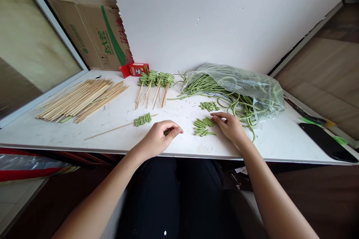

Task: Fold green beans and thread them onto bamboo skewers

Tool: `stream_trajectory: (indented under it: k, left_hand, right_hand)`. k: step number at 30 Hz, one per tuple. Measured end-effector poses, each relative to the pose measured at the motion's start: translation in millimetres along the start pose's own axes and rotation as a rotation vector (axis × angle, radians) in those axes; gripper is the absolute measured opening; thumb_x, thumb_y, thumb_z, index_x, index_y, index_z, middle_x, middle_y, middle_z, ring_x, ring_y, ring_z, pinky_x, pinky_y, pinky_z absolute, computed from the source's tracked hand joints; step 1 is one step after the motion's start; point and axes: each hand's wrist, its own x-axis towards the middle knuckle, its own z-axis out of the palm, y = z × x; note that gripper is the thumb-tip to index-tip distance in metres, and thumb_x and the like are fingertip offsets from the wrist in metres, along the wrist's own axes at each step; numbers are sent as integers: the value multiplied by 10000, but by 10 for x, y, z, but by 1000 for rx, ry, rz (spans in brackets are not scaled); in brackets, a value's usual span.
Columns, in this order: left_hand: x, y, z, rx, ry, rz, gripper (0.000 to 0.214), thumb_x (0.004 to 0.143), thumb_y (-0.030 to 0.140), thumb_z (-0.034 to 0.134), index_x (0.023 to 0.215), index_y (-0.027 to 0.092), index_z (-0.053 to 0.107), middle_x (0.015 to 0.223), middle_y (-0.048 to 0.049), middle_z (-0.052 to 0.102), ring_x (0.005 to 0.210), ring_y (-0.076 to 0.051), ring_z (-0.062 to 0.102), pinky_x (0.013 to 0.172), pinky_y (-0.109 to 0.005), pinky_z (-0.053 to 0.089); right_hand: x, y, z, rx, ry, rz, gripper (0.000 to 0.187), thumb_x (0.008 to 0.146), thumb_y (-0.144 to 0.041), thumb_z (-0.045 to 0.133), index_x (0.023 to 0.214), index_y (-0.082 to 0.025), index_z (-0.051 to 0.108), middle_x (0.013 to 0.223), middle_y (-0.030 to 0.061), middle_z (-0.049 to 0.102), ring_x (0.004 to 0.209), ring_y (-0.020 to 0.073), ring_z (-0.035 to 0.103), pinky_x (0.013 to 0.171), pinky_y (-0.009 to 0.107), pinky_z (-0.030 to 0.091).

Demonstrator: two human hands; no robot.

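My left hand (162,136) is closed above the table's front part, fingers curled toward the thumb. A bit of green shows inside it, looking like cut green bean pieces (166,132), mostly hidden by the fingers. My right hand (229,126) reaches in from the right with thumb and forefinger stretched out, its fingertips at the edge of a small group of cut bean pieces (200,124). Behind that group lies a pile of shorter pieces (209,106). Left of my left hand, a skewer (112,131) threaded with a row of bean pieces (143,119) rests on the table.
Bare bamboo skewers (81,99) are heaped at left. Several loaded bean skewers (157,78) lie at the back beside a red box (137,69). A plastic bag (238,78) of long beans (207,84) spreads at back right. A black phone (327,140) lies far right.
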Motion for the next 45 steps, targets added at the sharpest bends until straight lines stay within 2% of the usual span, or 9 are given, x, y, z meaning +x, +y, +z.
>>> stream_trajectory:
  k: [5, 9, 14, 17, 21, 26, 32, 39, 45]
  left_hand:
    - [-37, -31, 10, 69, -15, 24, 378, 1078, 317, 516, 1395, 220, 698, 1135, -87, 653, 871, -156, 620, 792, -281, 530]
    - [-57, -44, 48, 120, -43, 50, 438, 1072, 254, 512, 1497, 268, 615, 1188, -86, 614, 913, -153, 628, 896, -321, 569]
    - [-38, -37, 152, -38, 35, 85, 479, 983, 219, 695, 1455, 242, 620, 1073, -67, 684, 1018, -194, 690, 1007, -396, 603]
    - [-38, -7, 184, -81, 53, 93, 489, 951, 188, 737, 1426, 218, 626, 1035, -60, 717, 1013, -193, 718, 991, -383, 621]
    - [-39, 31, 164, 7, 111, 139, 392, 931, 155, 757, 1315, 196, 690, 1016, -52, 742, 959, -169, 724, 934, -320, 620]
    - [-21, 49, 119, 114, 164, 182, 157, 906, 216, 811, 1057, 182, 790, 999, -65, 780, 898, -179, 729, 791, -275, 597]
    - [-18, 82, 114, 113, 199, 227, 93, 906, 178, 802, 999, 179, 806, 955, -62, 794, 885, -188, 744, 752, -269, 571]
    - [-46, 73, 165, 122, 121, 247, 71, 944, 134, 730, 927, 181, 781, 904, -42, 764, 832, -164, 702, 784, -278, 527]
    - [-77, 114, 140, 6, 28, 202, 205, 910, 28, 653, 879, 187, 778, 892, -27, 763, 822, -149, 696, 794, -256, 521]
  right_hand:
    - [15, -46, -10, -45, 133, -38, 371, 982, -478, 616, 1079, -188, 826, 1072, 124, 812, 953, 288, 707, 780, 391, 508]
    - [-50, -362, -76, 59, 128, -91, 360, 996, -526, 642, 1065, -227, 829, 1106, 107, 811, 954, 277, 709, 702, 362, 481]
    - [-250, -897, -19, 286, -225, -280, 395, 911, -520, 798, 1195, -246, 793, 1073, 87, 805, 923, 237, 712, 697, 331, 492]
    - [-344, -1049, 115, 351, -306, -385, 374, 893, -459, 839, 1207, -262, 790, 1022, 65, 801, 885, 209, 693, 690, 317, 483]
    - [-385, -1060, 232, 334, -216, -440, 146, 972, -366, 766, 1063, -270, 825, 961, 56, 792, 855, 192, 664, 679, 315, 477]
    - [-393, -1064, 232, 337, -131, -461, 114, 988, -322, 741, 1027, -236, 804, 939, 75, 768, 873, 209, 653, 674, 326, 500]
    - [-421, -1144, 221, 280, -108, -500, 69, 998, -277, 720, 1006, -238, 776, 922, 65, 751, 871, 212, 621, 682, 334, 488]
    - [-469, -1207, 275, 294, -113, -529, 161, 1014, -145, 599, 932, -225, 713, 857, 50, 698, 840, 216, 574, 785, 372, 460]
    - [-499, -1177, 371, 612, -228, -399, 191, 1011, -354, 686, 875, -225, 719, 815, 45, 659, 832, 214, 581, 798, 365, 458]
